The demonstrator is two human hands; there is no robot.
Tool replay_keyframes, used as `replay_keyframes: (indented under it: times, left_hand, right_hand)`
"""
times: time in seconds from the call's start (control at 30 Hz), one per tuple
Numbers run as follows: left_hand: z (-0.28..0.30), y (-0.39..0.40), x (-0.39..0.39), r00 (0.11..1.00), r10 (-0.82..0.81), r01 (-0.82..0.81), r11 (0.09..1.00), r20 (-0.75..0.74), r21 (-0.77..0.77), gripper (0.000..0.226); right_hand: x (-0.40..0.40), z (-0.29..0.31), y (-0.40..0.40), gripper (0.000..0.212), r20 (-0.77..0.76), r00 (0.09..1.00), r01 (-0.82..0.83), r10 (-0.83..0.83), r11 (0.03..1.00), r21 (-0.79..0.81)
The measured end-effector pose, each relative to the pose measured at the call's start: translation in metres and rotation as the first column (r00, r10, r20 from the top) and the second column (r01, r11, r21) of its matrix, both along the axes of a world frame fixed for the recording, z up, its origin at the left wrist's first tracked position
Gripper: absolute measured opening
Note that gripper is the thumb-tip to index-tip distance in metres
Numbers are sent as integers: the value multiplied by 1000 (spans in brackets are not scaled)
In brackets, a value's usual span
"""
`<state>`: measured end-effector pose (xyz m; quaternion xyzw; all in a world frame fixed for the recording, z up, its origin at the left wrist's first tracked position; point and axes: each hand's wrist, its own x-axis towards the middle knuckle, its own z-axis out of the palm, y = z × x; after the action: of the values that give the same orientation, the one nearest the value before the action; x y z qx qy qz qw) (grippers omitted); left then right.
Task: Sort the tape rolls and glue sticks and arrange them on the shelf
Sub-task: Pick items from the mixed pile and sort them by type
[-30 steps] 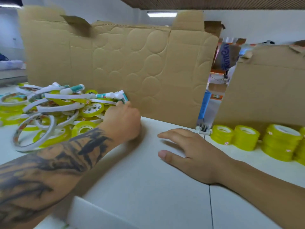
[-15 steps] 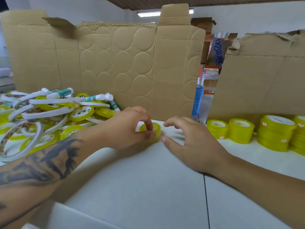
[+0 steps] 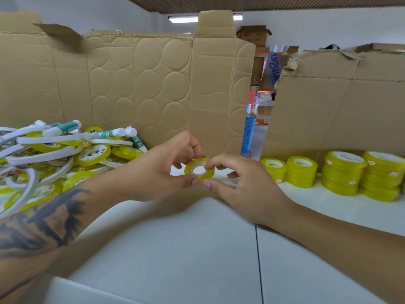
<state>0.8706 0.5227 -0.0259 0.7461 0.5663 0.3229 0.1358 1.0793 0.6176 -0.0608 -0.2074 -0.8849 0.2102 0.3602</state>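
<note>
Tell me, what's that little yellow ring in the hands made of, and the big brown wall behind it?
The yellow ring is a roll of tape: it looks like glossy see-through plastic film wound on a white core, probably plastic. Both the left hand and right hand pinch it. The brown wall looks like matte corrugated cardboard, with fold creases and pressed-in circle marks.

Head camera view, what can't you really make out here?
- Mixed pile: cut off by the left edge, so its extent is unknown.
- Tape stacks: the row runs off the right edge; count unknown.
- Small yellow tape roll: fingers of left hand and right hand cover its rim.
- Glue stick labels: too small to read.
</note>
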Motion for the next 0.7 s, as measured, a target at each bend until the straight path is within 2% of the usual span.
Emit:
replay_keyframes:
  times: [0.17, 0.3, 0.37, 0.43, 0.5, 0.57, 0.7]
  left_hand:
    - [6, 5, 13, 998, -20, 22, 999, -52, 30, 41]
    - [14, 10, 31, 1000, 21, -20, 998, -21, 51, 56]
    - [14, 11, 39, 988, 110, -111, 994, -109, -3, 60]
    - [4, 14, 43, 964, 152, -169, 984, -216, -59, 53]
    - [-9, 16, 47, 941, 108, -148, 984, -321, -101, 47]
    - [-19, 16, 48, 899, 11, -111, 972, -437, -206, 63]
    - [-21, 17, 44, 896, -44, -110, 942, -442, -317, 72]
  right_hand:
    - [12, 14, -3, 18, 54, 998, 19, -24, 996, 86]
    - [40, 34, -1, 20, 123, 984, 122, -131, 990, 74]
    - [59, 41, 11, 21, 123, 963, 225, -238, 968, 110]
    - [76, 44, 25, 19, 127, 923, 341, -364, 925, 168]
    - [87, 42, 35, 18, 149, 872, 428, -465, 875, 225]
    - [92, 39, 41, 20, 164, 839, 471, -519, 843, 261]
    - [93, 31, 50, 24, 214, 803, 500, -556, 824, 267]
